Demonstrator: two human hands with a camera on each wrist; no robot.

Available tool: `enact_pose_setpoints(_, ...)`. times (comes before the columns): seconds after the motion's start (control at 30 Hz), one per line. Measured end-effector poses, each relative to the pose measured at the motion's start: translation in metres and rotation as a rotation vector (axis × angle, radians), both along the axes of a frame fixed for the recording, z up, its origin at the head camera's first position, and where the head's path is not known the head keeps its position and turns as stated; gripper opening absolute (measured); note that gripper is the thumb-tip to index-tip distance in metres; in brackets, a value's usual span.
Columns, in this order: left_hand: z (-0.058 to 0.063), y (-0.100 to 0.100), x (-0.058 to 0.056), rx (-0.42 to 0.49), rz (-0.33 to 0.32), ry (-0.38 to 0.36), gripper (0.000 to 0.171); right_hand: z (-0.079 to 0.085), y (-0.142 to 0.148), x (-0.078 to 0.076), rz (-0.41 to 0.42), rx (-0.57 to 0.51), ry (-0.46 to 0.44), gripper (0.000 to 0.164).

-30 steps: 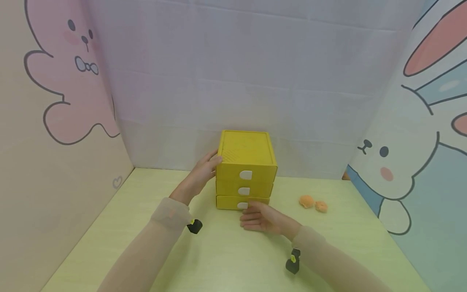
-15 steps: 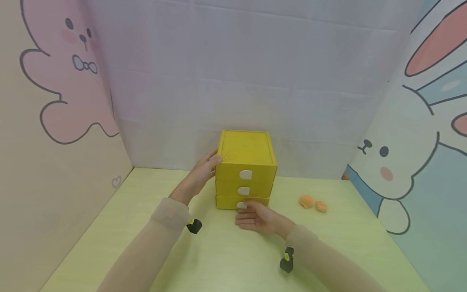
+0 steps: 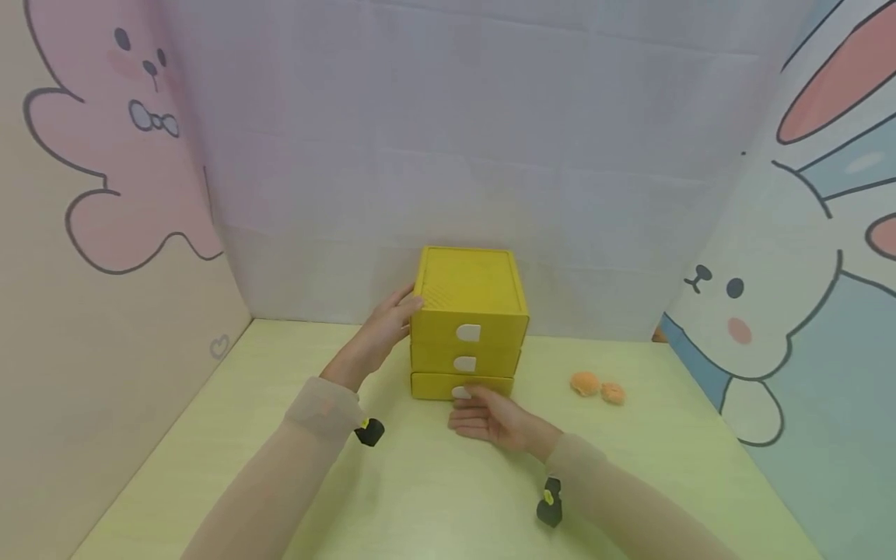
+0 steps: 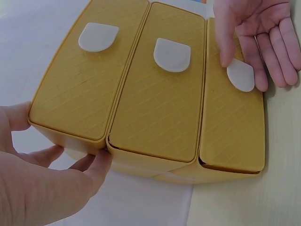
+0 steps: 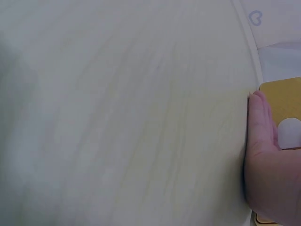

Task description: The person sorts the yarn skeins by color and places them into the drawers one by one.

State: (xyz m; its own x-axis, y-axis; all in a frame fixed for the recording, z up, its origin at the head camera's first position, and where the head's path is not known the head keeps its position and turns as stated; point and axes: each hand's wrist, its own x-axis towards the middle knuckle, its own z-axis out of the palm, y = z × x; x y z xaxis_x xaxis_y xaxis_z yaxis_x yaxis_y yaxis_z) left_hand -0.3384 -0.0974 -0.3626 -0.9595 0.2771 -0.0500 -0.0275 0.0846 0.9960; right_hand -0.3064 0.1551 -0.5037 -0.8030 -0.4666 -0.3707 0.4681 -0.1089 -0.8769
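A small yellow drawer cabinet [image 3: 470, 281] with three stacked drawers stands against the back wall. Each drawer front has a white tab handle. My left hand [image 3: 378, 334] grips the cabinet's upper left corner, thumb by the top edge and fingers along the side, as the left wrist view shows. At the bottom drawer [image 4: 230, 127], my right hand [image 3: 500, 420] has its thumb and index finger on either side of the white handle [image 4: 241, 75]. Its other fingers extend below, close over the table. A narrow dark gap shows along the bottom drawer's side edge.
Two small orange crumpled-looking pieces, one larger [image 3: 585, 383] and one smaller [image 3: 613, 393], lie on the pale yellow-green table [image 3: 420, 498] right of the cabinet. A white cloth wall [image 3: 336, 171] stands behind; cartoon-printed panels flank both sides.
My right hand has slid slightly left along the bottom drawer, bringing thumb and index finger to its white handle. My left hand stays on the cabinet's corner.
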Motion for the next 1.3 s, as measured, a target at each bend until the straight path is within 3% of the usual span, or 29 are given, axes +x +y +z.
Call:
enact_pose_setpoints(0.6,0.0,0.001,0.0,-0.003,0.014,0.005,0.066,-0.005,0.001,0.005,0.008,-0.033,0.011,0.064)
enact_pose_setpoints(1.3,0.001,-0.002,0.002,0.009,-0.008,0.026,0.065,0.003,0.003,0.036,0.039,0.003,0.007,0.064)
